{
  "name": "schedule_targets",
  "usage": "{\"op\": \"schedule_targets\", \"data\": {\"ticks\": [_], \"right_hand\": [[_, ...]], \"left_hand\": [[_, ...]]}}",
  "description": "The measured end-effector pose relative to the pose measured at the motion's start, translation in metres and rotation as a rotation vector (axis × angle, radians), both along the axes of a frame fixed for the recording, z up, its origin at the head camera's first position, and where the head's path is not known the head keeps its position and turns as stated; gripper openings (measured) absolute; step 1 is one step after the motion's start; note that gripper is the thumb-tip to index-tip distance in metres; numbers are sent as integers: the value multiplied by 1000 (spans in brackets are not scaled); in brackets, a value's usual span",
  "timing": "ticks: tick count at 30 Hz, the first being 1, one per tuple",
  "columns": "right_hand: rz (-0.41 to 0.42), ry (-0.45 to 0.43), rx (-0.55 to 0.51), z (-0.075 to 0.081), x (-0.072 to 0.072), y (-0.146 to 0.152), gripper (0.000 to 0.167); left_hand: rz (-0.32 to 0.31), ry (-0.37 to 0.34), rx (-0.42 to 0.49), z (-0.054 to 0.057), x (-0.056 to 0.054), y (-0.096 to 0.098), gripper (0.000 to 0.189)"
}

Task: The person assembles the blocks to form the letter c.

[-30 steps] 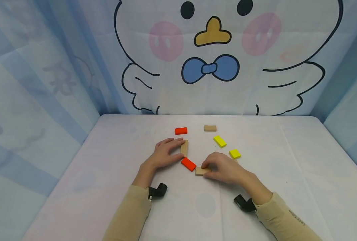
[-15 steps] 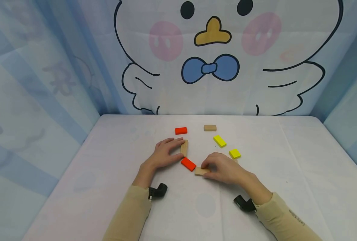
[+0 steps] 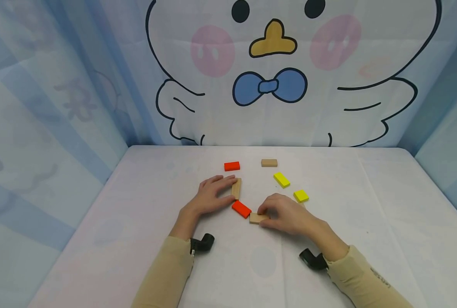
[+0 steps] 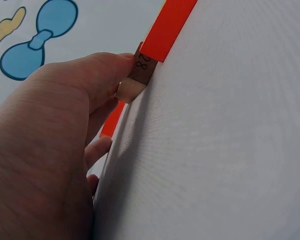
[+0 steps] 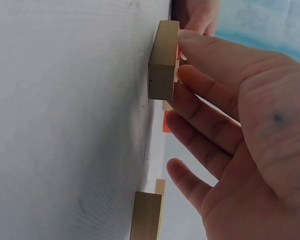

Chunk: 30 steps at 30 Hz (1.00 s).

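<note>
Left hand point(image 3: 212, 197) and right hand point(image 3: 288, 215) each hold a block on the white table point(image 3: 228, 273). The left thumb and fingers span the left wooden block point(image 3: 236, 188) lengthwise, thumb at its near end. The right thumb and forefinger pinch the right wooden block point(image 3: 255, 218), little finger held away from it. Between the hands lies the middle red block point(image 3: 241, 209), slanting, its ends close against both held blocks. Just past the right hand's knuckles is the near yellow block point(image 3: 301, 196); the far yellow block point(image 3: 281, 180) lies farther out. Beyond the left fingertips sits the far red block point(image 3: 232, 166), with the far wooden block point(image 3: 269, 163) to its right.
</note>
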State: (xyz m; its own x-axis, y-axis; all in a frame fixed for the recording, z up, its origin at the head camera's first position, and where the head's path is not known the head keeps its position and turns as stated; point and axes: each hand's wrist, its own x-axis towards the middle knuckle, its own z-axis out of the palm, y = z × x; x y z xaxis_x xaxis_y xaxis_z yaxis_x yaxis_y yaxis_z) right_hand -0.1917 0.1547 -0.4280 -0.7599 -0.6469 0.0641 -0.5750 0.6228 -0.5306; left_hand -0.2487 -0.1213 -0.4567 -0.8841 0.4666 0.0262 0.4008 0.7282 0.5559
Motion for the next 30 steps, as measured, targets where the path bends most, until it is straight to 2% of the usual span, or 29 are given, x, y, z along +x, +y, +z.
{"op": "schedule_targets", "data": {"ticks": [9,19,26,30], "right_hand": [[-39,11,-75,6,-4,9,17],[-97,49,-80,10,-13,23,22],[-170,40,-91,10,-8,42,26],[-182,40,-76,10,-3,52,25]], "left_hand": [[-5,9,-1,0,0,-1,60],[-5,12,7,-1,-2,0,60],[-7,15,17,-2,-2,-1,59],[-5,18,14,-3,-3,-1,59]]}}
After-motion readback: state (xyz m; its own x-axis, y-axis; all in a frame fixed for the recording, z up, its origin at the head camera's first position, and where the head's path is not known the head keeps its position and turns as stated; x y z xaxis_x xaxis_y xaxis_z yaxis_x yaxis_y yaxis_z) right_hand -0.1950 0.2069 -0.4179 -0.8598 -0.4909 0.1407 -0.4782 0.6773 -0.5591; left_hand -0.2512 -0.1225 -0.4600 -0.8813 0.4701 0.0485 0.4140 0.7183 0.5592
